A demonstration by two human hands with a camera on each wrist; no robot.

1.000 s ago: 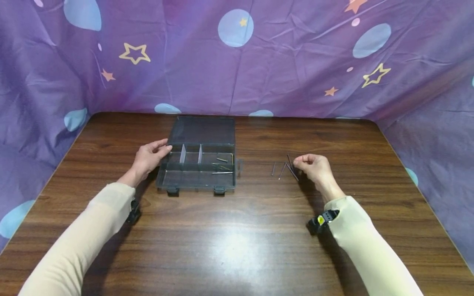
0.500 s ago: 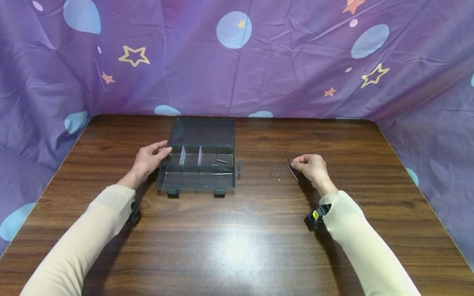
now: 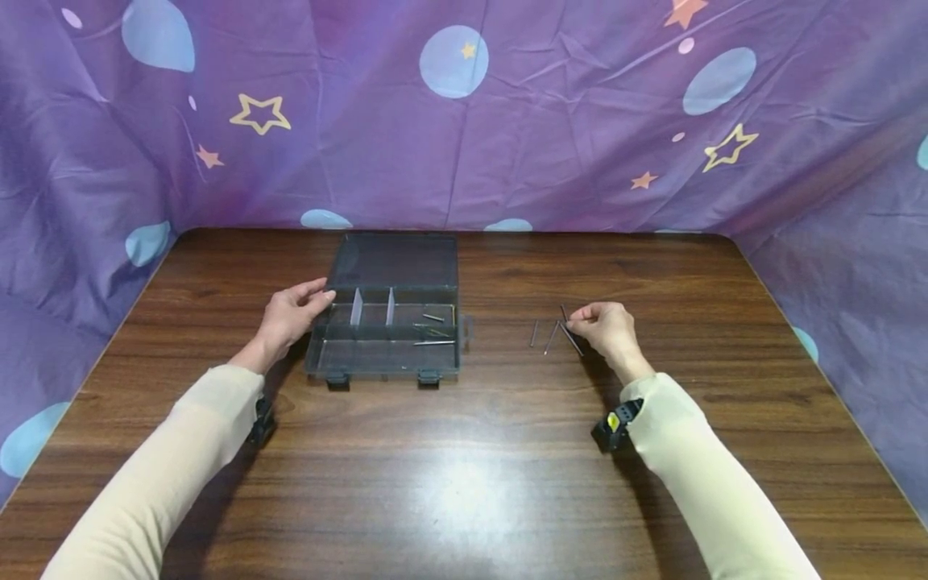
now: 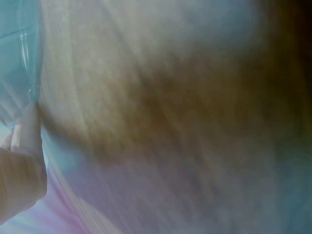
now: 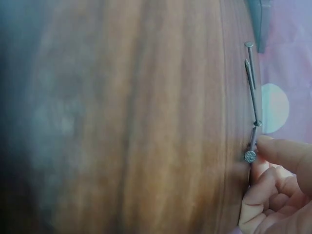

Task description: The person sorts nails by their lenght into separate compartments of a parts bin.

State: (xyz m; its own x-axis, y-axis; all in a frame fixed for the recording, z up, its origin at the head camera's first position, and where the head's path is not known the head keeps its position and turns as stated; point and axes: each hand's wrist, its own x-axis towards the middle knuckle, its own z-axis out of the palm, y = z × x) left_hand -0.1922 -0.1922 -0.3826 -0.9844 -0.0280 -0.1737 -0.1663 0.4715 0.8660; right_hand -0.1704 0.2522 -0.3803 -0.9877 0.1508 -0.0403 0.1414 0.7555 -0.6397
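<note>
Shifting the right hand [image 3: 607, 329] slightly leftward, putting a loose nail [image 3: 563, 311] within reach, grip impossible to tell, while resting the left hand [image 3: 288, 314] straight-fingered against the compartment box [image 3: 362, 356].

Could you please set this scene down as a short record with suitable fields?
Container: plastic box, lid folded open on the far side
Box contents: dividers to the left, slim metal pieces to the right
Loose items: nails on the table, right of the box
Left hand: touching the box's left edge
Right hand: fingertips at the nails; whether one is pinched is unclear
Backdrop: purple cloth with stars and circles
</note>
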